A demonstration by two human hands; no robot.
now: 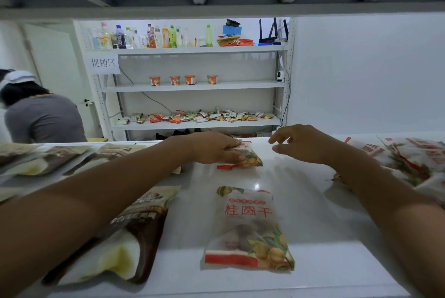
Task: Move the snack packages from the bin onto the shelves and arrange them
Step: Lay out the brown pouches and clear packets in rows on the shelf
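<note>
While the white shelf (313, 201) spans the foreground, a brown snack package (134, 230) lies at its left and a heap of red-and-white packages (409, 158) at its right. Between them a front longan package (248, 227) lies flat, with a rear longan package (250, 159) further back. The left hand (212, 148) rests flat on the rear one, fingers straight. The right hand (303, 143) hovers just beside it, fingers loosely spread, holding nothing.

The white shelf (313, 213) carries one longan packet (248, 227) lying flat near its front middle, a second packet (248, 160) of the same kind farther back, brown-and-cream packets (134, 232) overlapping along the left side, and a loose heap of packets (409, 160) at the right end.
</note>
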